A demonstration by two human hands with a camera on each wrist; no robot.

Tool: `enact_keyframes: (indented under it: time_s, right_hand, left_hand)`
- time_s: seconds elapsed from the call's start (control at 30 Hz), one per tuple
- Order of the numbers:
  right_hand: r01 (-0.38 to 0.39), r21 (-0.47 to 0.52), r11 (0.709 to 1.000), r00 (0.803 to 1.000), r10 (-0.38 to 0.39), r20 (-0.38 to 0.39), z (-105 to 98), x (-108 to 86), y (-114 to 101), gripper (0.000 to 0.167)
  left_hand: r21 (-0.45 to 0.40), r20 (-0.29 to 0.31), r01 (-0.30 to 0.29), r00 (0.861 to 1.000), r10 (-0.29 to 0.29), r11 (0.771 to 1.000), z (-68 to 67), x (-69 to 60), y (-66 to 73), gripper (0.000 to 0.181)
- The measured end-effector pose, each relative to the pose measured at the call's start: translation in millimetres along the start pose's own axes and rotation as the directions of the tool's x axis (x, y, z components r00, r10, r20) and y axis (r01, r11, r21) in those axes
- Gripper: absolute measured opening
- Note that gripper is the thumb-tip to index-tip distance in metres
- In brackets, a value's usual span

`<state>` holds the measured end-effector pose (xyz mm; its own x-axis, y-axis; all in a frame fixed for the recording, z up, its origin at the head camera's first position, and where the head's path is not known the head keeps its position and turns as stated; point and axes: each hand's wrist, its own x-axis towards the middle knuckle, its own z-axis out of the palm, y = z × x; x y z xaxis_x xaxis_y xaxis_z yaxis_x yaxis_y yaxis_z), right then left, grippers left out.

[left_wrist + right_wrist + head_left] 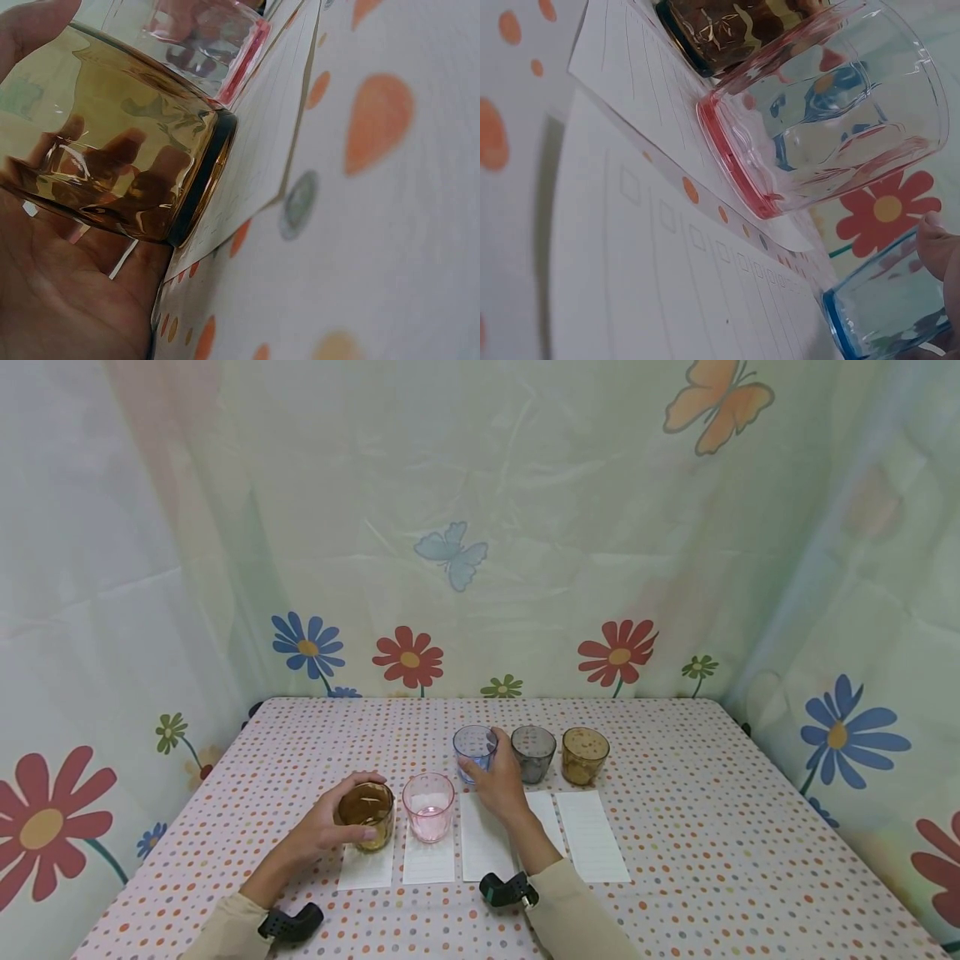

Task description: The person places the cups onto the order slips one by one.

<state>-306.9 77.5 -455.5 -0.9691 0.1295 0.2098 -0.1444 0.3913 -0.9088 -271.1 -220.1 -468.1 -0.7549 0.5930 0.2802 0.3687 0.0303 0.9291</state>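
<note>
My left hand (330,818) curls round a brown-amber glass (367,827), fingers on its far side and thumb on the near side. In the left wrist view the base of this amber glass (112,142) is at the lined paper slip (255,142). Beside it, a pink-tinted glass (428,810) stands upright at the far end of another slip. My right hand (498,781) grips a blue glass (471,758) behind the slips, thumb on its near side. The right wrist view shows the blue glass (885,300) partly cut off, with the pink glass (817,120) nearer.
A grey glass (532,756) and a second amber glass (585,758) stand right of my right hand. Several white paper slips (592,835) lie in a row on the dotted tablecloth (697,860). Flowered curtains (525,568) hang behind and at both sides.
</note>
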Motion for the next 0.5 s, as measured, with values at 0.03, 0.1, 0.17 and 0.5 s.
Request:
enact_keyframes:
  time_s: [0.03,0.1,0.17,0.5]
  right_hand:
    - [-0.001,-0.002,1.000,1.000,0.001,-0.001,0.0,-0.1,-0.2,0.081]
    - [-0.001,-0.003,1.000,1.000,0.001,-0.005,0.0,-0.2,-0.4,0.081]
    - [-0.002,-0.004,1.000,1.000,0.002,-0.010,0.0,-0.3,-0.9,0.081]
    - [-0.007,-0.003,1.000,1.000,0.007,-0.029,0.3,-1.5,-3.8,0.080]
  left_hand:
    - [0.000,0.000,0.000,1.000,0.000,1.000,-0.1,0.0,0.0,0.069]
    - [0.000,0.002,-0.001,1.000,0.001,1.000,-0.2,0.1,0.3,0.069]
    - [-0.001,0.004,-0.003,1.000,0.003,1.000,-0.2,0.3,0.6,0.069]
    - [-0.035,0.015,-0.018,1.000,0.018,0.999,0.1,0.2,0.1,0.066]
